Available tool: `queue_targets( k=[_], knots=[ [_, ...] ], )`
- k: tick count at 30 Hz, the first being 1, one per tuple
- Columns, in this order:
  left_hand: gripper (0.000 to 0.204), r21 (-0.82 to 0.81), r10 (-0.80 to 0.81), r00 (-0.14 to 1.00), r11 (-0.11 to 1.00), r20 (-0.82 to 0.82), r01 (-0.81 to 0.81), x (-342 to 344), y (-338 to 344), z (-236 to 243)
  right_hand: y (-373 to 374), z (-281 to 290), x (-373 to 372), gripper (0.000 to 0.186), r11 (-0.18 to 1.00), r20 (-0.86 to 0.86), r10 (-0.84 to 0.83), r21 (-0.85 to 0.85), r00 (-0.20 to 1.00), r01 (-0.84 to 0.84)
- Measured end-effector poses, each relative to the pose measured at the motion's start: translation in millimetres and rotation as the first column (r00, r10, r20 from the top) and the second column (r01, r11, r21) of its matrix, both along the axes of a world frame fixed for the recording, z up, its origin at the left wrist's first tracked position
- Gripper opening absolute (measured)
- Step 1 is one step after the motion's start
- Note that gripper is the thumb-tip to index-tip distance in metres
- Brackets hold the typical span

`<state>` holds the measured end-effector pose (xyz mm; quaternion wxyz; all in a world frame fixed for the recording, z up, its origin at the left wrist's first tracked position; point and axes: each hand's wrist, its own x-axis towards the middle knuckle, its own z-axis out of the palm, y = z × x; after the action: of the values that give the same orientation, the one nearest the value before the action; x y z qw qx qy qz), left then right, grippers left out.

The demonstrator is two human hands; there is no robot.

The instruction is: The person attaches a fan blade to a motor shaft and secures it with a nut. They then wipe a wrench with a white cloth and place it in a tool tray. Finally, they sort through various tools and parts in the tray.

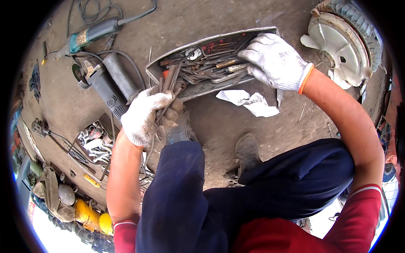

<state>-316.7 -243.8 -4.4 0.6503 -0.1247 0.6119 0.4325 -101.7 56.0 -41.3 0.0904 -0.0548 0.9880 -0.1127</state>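
My left hand (147,110), in a white work glove, is closed round a bundle of rusty metal rods (168,80) at the near left corner of a long metal box (202,90). Inside the box lies a jumble of drill bits and rods (206,69), with a round slotted metal piece (193,54) near its far side. Over the box's right end, my gloved right hand (276,61) has its fingers curled down among the contents. The glove hides whatever those fingers hold. A rod with a pale end (236,68) lies close to its fingertips.
Left of the box lie an angle grinder (107,86), a grey cylinder (120,74) and a teal power tool (90,36) with its cable. A tray of wrenches and sockets (95,141) is nearer me. White paper (253,103) lies before the box; a fan wheel (331,55) stands right.
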Motion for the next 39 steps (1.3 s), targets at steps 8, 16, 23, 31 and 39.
queue_targets(
  k=[8, 16, 23, 31, 39],
  knots=[
    [0.054, -0.336, -0.53, 0.331, 0.803, -0.781, 0.493, -5.0, 6.9, 0.1, -16.4, -14.0, -31.0, 0.043, 0.992, 0.077, -0.093, -0.081, 0.993, 0.1],
    [0.047, -0.496, -0.489, -0.133, 0.761, -0.862, 0.418, -3.6, 16.6, -1.9, -38.2, -22.7, -51.6, 0.051, 0.982, 0.366, -0.188, 0.036, 0.911, 0.188],
    [0.041, -0.432, -0.29, -0.381, 0.823, -0.878, 0.369, 1.6, 12.8, -4.3, -42.3, -11.7, -62.7, 0.048, 0.976, 0.415, -0.214, 0.063, 0.884, 0.206],
    [0.038, -0.306, -0.143, -0.34, 0.814, -0.929, 0.493, 12.9, 12.8, -7.7, -36.3, -3.7, -75.2, 0.046, 0.982, 0.559, -0.171, 0.029, 0.811, 0.187],
    [0.034, -0.246, -0.056, -0.281, 0.666, -0.958, 0.704, 42.5, 17.7, -17.6, -35.0, -8.5, -69.8, 0.041, 0.983, 0.513, -0.116, -0.063, 0.851, 0.172]
  ],
)
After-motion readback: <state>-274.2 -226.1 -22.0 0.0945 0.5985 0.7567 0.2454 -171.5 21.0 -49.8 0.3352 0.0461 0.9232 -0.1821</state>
